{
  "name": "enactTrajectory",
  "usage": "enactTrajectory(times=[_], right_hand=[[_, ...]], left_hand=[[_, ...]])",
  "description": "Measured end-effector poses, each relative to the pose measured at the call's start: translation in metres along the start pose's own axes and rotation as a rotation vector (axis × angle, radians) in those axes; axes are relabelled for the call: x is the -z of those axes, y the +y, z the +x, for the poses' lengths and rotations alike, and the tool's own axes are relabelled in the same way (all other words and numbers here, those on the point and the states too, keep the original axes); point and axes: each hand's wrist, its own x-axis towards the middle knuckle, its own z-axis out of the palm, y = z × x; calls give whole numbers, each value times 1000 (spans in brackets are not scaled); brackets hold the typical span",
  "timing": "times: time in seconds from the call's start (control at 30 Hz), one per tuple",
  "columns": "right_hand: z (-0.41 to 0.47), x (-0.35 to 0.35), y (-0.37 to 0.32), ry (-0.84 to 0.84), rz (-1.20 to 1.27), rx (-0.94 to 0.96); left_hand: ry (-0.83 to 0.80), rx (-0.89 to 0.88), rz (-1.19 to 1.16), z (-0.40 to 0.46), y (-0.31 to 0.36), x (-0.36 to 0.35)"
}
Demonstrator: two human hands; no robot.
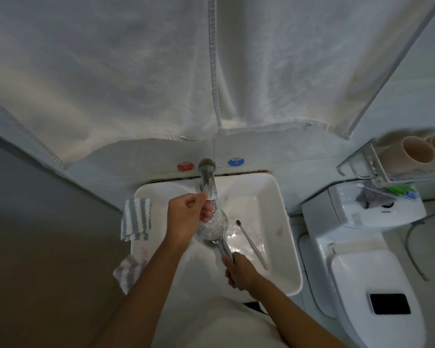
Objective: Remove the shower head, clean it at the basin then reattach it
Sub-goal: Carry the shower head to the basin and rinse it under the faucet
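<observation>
Head cam: shower head (212, 228) sits over the basin (284, 222) under the tap (207, 180). Right hand (239, 271) wraps its handle; left hand (186, 217) has curled fingers, seemingly rubbing its face.

Right hand (237, 270) grips the handle of the shower head (212, 226), face up over the white basin (284, 222), right under the chrome tap (207, 180). Left hand (186, 217) is at the tap's spout, fingers curled by the head's far edge. A toothbrush (252, 244) lies in the basin, right of the head. Striped cloth (135, 218) drapes over the left rim.
</observation>
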Motion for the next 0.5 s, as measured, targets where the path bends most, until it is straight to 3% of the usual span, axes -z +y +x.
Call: enactTrajectory(times=[0.5], right_hand=[[4, 1, -2, 1, 12, -22]], left_hand=[[30, 26, -24, -2, 2, -2]])
